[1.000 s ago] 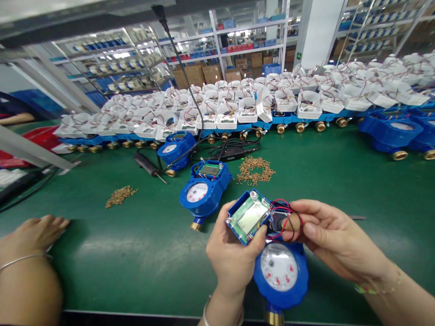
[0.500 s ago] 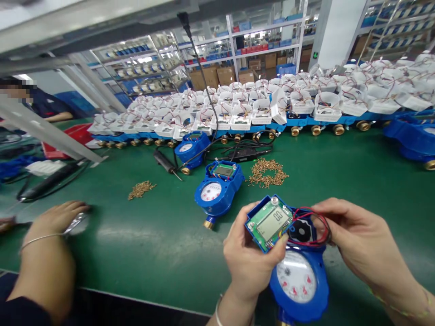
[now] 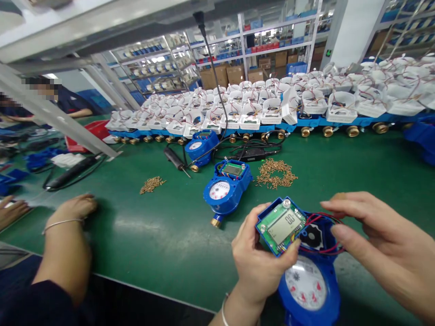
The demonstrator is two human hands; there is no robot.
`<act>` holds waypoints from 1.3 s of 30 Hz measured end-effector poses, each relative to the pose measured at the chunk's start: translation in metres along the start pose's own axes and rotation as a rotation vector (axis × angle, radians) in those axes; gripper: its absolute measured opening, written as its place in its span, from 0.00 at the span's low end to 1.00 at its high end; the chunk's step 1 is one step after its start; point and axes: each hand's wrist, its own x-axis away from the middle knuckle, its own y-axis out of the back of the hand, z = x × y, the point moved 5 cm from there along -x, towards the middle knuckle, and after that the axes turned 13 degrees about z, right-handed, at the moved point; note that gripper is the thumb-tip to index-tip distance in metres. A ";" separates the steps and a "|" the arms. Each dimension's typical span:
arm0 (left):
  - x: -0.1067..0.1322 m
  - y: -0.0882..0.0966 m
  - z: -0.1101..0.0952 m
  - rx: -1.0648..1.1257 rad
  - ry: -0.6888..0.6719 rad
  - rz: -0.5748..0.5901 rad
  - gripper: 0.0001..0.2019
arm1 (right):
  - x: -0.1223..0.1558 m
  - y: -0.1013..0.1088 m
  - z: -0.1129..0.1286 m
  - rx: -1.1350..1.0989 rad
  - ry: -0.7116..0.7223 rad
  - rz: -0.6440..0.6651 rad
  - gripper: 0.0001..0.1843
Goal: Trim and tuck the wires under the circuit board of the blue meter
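So the blue meter is right of centre at the bottom of the view, over the near edge of the green bench. Long axis runs roughly up and down the view: round dial end towards the wearer, open compartment away from them. Bottom end's cut off by the frame. Beside that compartment there's a small blue display box, screen facing up at the wearer, its long side slanting up to the right.

Left hand has the box clamped, thumb over the near corner, other fingers wrapped around the far left side. Right hand comes in from the right, thumb and index finger apart near the red and black wires; can't tell if either tip touches them.

Readable stuff: the screen shows two big zeros, tilted along with the box. Dial has red pointers, but its print's too small for me. Can't make out any brand.
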 end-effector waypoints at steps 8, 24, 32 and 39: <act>0.000 0.000 0.001 -0.068 -0.064 0.006 0.30 | -0.019 -0.001 -0.002 -0.209 -0.213 0.269 0.13; -0.004 0.004 0.003 -0.072 -0.066 0.002 0.29 | -0.007 -0.047 -0.029 -1.466 -0.496 0.630 0.14; -0.006 0.001 0.003 -0.039 -0.064 0.002 0.29 | -0.011 -0.009 -0.022 -0.811 -0.298 0.368 0.08; -0.005 -0.001 0.002 -0.058 -0.058 0.015 0.30 | -0.014 0.008 -0.004 -0.312 -0.210 0.363 0.12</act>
